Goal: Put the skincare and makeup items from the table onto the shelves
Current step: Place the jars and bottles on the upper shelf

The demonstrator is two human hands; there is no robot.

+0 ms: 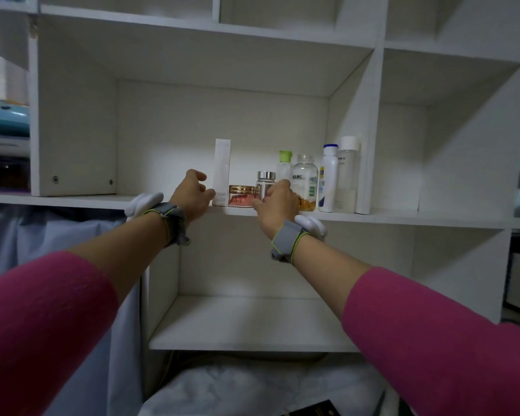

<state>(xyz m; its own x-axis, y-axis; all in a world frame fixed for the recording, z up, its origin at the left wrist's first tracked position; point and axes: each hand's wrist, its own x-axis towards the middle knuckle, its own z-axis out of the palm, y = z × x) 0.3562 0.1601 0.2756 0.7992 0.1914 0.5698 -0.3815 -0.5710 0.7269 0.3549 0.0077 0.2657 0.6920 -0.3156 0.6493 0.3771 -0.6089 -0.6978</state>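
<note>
Placing a bottle on the shelf

On the shelf, by the tall white box and red jar, the right hand grips the silver-capped bottle. The left hand, loosely curled and empty, sits just beside the box. Next, probably: let go without knocking neighbours.

— Views logged?
— One: head-worn, wide-angle. No second view, so no overlap.
— Facing?
— Forward, about level with the middle board of the shelf unit; the board above showed its underside, the one below its top.
— Distance?
— Close. Outstretched pink sleeves filled both bottom corners; the right grip on the silver-capped bottle sat near centre.
</note>
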